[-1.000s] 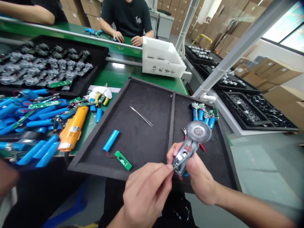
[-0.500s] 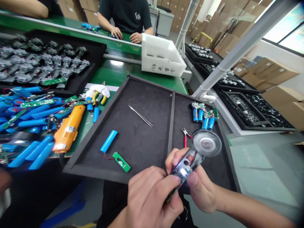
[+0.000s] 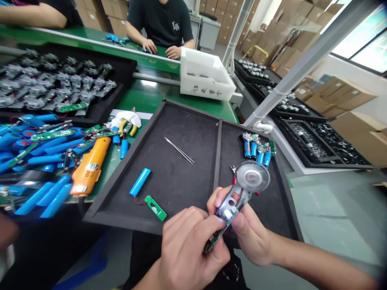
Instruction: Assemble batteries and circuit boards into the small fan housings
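Both hands grip a grey plastic housing (image 3: 229, 209) with a round, clear head that points away to the right. A green circuit board shows along its lower end. My left hand (image 3: 193, 245) pinches that lower end, thumb and index finger closed on it. From the right, my right hand (image 3: 252, 237) wraps the middle of the handle, thumb on the near side and fingers behind. Left of the hands, a blue battery cell (image 3: 140, 182) lies in the black tray (image 3: 193, 189), wired to a green circuit board (image 3: 155, 208). Metal tweezers (image 3: 179, 150) lie farther back.
At left lie a heap of blue cells (image 3: 45, 155), an orange power screwdriver (image 3: 90, 167) and yellow-handled pliers (image 3: 128, 127). A tray of similar housings (image 3: 33, 88) sits behind. Red-handled cutters (image 3: 234, 171) are partly hidden by the housing. A white bin (image 3: 208, 88) and a co-worker (image 3: 160, 28) are opposite.
Both hands and the housing have shifted slightly left in view, and its round head now covers more of the red-handled cutters. The grip looks the same.
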The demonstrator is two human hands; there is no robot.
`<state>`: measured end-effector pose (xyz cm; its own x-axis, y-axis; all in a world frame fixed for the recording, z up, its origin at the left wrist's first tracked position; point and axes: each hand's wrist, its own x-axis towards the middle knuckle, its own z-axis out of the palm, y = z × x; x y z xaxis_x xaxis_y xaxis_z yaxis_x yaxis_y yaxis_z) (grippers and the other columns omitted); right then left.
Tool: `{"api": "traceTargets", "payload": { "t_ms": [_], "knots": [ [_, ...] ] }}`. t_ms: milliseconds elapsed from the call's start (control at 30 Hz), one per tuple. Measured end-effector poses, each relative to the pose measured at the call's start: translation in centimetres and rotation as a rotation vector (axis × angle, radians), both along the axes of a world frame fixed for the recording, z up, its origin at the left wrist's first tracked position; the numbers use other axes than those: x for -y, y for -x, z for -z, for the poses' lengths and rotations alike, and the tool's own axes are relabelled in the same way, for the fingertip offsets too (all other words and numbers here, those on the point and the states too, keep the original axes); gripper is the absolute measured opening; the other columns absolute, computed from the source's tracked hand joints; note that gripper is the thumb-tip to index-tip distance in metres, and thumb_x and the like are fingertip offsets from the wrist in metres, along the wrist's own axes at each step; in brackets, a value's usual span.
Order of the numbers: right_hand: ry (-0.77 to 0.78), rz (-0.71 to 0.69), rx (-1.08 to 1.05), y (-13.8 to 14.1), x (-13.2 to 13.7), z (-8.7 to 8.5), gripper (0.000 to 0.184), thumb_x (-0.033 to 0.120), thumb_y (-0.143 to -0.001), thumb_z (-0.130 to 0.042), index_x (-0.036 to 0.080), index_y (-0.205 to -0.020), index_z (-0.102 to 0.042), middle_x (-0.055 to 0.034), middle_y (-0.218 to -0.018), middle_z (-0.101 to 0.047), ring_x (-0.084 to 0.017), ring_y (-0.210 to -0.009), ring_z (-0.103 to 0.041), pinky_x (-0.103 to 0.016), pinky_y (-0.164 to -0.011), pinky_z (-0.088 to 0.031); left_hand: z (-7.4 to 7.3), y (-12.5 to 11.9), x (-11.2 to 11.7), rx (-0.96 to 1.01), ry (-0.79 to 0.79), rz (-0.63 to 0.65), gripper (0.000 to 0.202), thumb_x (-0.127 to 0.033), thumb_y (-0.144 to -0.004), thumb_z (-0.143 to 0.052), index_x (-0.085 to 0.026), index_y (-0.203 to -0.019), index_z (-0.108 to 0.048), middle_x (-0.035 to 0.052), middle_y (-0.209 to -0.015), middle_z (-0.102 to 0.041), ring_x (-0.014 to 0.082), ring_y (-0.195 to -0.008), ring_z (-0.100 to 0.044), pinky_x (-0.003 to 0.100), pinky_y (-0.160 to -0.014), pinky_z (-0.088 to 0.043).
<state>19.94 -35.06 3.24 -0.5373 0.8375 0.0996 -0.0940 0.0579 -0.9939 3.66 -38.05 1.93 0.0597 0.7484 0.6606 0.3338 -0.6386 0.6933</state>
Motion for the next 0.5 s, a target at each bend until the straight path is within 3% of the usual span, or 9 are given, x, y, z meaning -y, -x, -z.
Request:
{"api": "traceTargets", "payload": {
  "t_ms": [133, 333, 500],
  "knots": [
    [-0.043, -0.014, -0.006, 1.5, -1.4, -1.4, 0.035, 0.057, -0.103, -0.043, 0.026, -0.116, -0.048, -0.0049, -0.097, -0.052, -0.020, -0.079, -0.045, -0.034, -0.073, -0.040, -1.3, 1.3, -0.8, -0.010, -0.063, -0.050, 0.025, -0.004, -0.082, -0.064, -0.014, -0.104, -0.064, 0.0034, -0.075, -0.067, 0.0154, -0.069, -0.065, 0.028, -0.063, -0.053],
    [-0.079, -0.182, -0.006, 5.3, -3.9, -3.7, 0.040, 0.064, -0.100, -0.043, 0.026, -0.112, -0.051, -0.0048, -0.098, -0.050, -0.021, -0.082, -0.046, -0.036, -0.077, -0.041, -3.1, 4.9, -1.7, -0.076, -0.212, -0.206, 0.019, -0.010, -0.086, -0.065, -0.014, -0.104, -0.064, 0.0033, -0.073, -0.069, 0.0158, -0.068, -0.066, 0.028, -0.063, -0.054],
    [-0.100, -0.307, -0.031, 9.4, -5.4, -4.7, 0.037, 0.061, -0.100, -0.045, 0.028, -0.116, -0.050, -0.0054, -0.100, -0.051, -0.021, -0.085, -0.047, -0.037, -0.080, -0.042, -4.0, 8.5, -1.6, -0.079, -0.244, -0.338, 0.012, -0.018, -0.092, -0.063, -0.015, -0.104, -0.064, 0.0038, -0.073, -0.069, 0.0161, -0.067, -0.067, 0.028, -0.064, -0.055]
  ]
}}
